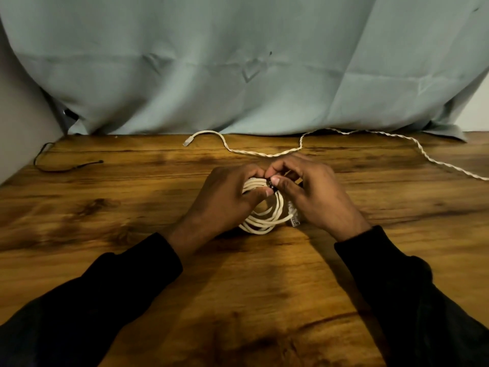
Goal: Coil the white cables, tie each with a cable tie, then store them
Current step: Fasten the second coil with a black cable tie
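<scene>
Black sleeves (pixel 111 295) nearest, left hand (pixel 225 200) gripping white coiled cable (pixel 264 221) lying flat, right hand (pixel 312 192) pinching dark tie (pixel 271 187) atop it, second white cable (pixel 264 153) uncoiled, running left to right.

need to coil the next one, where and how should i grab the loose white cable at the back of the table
Probably take the loose white cable just behind its connector end, coming from above. That end lies flat and free on the table at back left, while the other end runs off the right edge.
</scene>
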